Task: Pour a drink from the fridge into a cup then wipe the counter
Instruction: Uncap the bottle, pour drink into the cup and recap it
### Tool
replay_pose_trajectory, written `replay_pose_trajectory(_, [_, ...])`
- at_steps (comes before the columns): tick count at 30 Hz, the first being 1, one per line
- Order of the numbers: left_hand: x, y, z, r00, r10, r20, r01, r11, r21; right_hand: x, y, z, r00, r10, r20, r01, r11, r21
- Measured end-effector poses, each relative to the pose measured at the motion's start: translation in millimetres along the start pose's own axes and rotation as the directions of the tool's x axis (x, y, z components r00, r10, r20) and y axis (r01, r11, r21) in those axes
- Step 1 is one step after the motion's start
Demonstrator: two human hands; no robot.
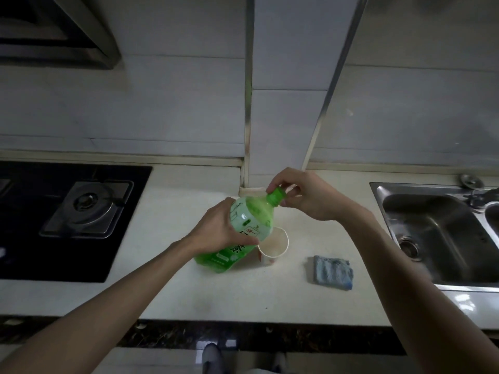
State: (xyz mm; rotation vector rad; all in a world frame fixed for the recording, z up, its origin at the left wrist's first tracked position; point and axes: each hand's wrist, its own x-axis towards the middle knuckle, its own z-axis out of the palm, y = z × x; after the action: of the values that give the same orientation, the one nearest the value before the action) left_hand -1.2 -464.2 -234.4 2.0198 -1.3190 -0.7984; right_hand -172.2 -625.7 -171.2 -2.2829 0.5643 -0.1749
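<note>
A green drink bottle [244,230] stands tilted on the pale counter [243,298], its base touching the surface. My left hand [218,228] grips the bottle's body from the left. My right hand [302,195] pinches the green cap [276,196] at the bottle's top. A white paper cup [275,245] stands upright just right of the bottle, partly hidden behind it. A folded blue cloth [332,271] lies flat on the counter to the right of the cup.
A black gas hob [67,211] fills the counter's left side. A steel sink [437,233] with a tap [483,197] sits at the right. A tiled wall column [280,117] rises behind the bottle. The counter's dark front edge [243,333] runs below.
</note>
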Motion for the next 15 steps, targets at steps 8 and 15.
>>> replay_pose_trajectory(8, [1,-17,9,0.995,-0.103,0.008,0.101,0.989,0.110,-8,38,13,0.990,0.118,-0.081,-0.116,0.993,0.027])
replay_pose_trajectory(15, [7,-31,15,0.991,-0.128,0.046,0.115,0.968,0.224,-20,82,40,0.935,0.324,-0.146,-0.313,0.945,0.094])
